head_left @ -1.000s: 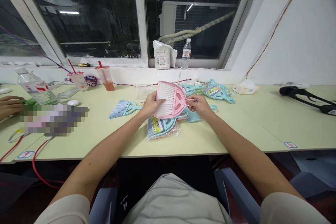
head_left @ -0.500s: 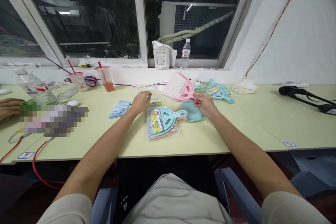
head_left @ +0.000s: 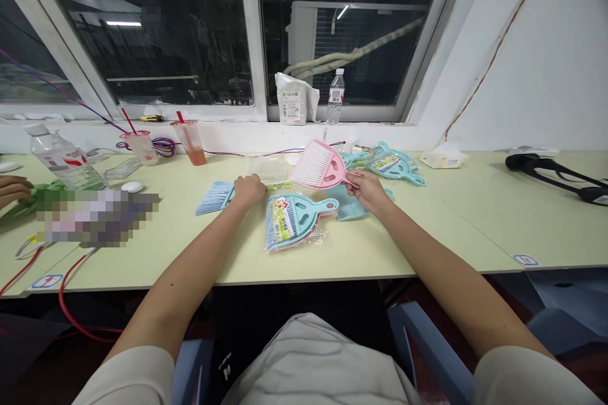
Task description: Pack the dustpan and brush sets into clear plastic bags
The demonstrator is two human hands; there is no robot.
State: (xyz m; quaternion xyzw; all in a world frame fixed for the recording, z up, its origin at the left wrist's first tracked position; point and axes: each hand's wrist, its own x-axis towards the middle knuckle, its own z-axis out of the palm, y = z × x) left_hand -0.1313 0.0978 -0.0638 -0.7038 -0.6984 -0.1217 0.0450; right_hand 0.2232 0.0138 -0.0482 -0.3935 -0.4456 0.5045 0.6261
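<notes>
My right hand (head_left: 367, 191) holds a pink hand brush (head_left: 319, 164) by its handle, with the white bristles pointing left, above the table. Below it, a light blue dustpan (head_left: 349, 205) lies partly hidden. My left hand (head_left: 250, 190) is closed, fingers curled down over the handle end of a blue brush (head_left: 216, 197) that lies on the table; the grip itself is mostly hidden. Beside its fingertips is a clear plastic bag (head_left: 266, 168) with a yellow-green label. Nearer me lies a wrapped blue brush-and-dustpan set (head_left: 294, 220), its round handle end to the right.
More wrapped teal sets (head_left: 394, 163) lie at the back, near a tissue pack (head_left: 443, 157). Two drink cups (head_left: 189, 142) and a large bottle (head_left: 66, 155) stand left. Another person's hand (head_left: 14, 191) rests by green cloth at far left. A black strap-like item (head_left: 555, 177) lies right.
My left hand has come down and slightly left onto the blue brush's handle, and that brush has shifted a little. The pink brush in my right hand has lowered slightly.
</notes>
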